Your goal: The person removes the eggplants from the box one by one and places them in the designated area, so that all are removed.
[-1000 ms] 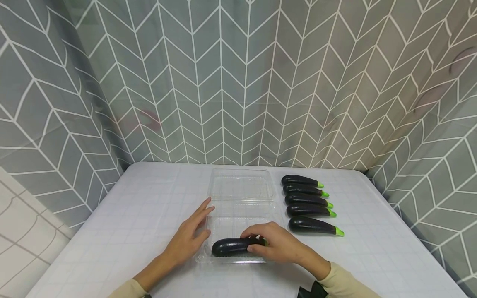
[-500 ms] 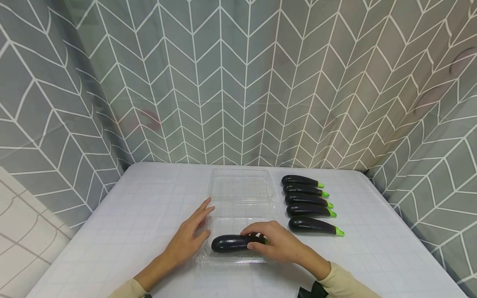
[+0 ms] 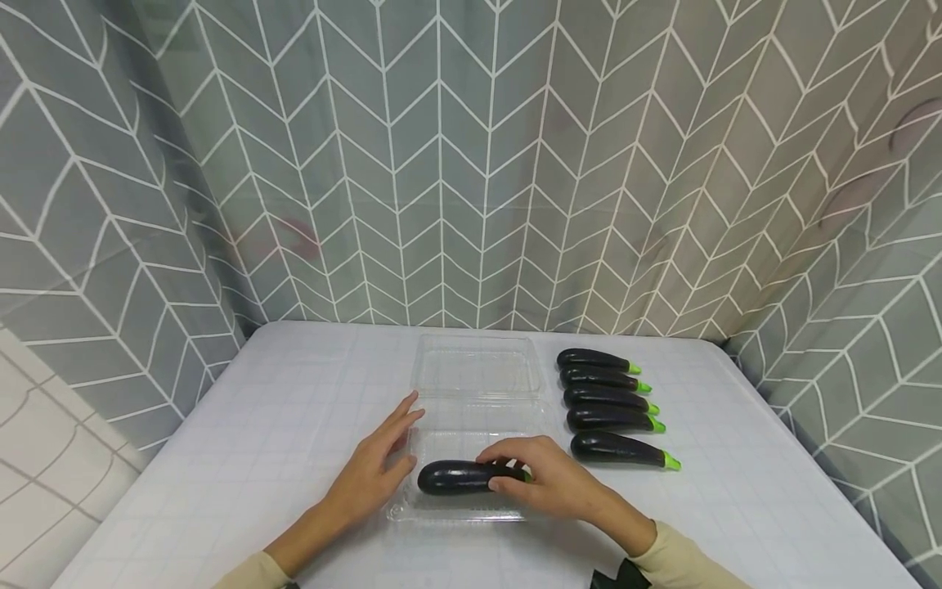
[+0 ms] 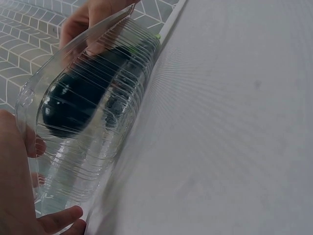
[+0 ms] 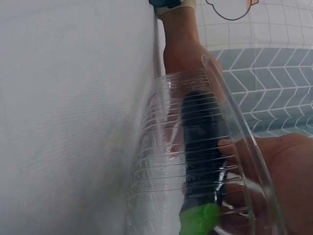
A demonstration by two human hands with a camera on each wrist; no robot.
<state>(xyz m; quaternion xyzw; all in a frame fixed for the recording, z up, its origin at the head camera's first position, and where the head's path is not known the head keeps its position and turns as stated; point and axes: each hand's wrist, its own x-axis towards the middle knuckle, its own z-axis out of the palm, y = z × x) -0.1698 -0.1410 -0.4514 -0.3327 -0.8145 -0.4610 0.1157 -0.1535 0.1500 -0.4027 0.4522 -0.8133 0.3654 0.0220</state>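
My right hand (image 3: 543,477) grips a dark eggplant (image 3: 450,478) near its green stem end, fingers on the far side and thumb on the near side. The eggplant lies crosswise within the near half of a clear plastic clamshell container (image 3: 441,513), whose lid (image 3: 478,368) is spread out behind it. At the container's left edge rests my left hand (image 3: 371,470), fingers extended. Through the ribbed wall in the left wrist view, the eggplant (image 4: 78,98) appears dark and tilted. The right wrist view shows its green cap (image 5: 199,219) close to the right hand's fingers.
Several eggplants (image 3: 616,447) lie in a column to the right of the container, green ends pointing right. A white cloth (image 3: 221,458) covers the table. Patterned grey curtains (image 3: 471,180) hang behind it and on both sides.
The eggplant has shifted slightly away from the container's near wall, still in the right hand's grip. My left hand stays at the container's left edge.
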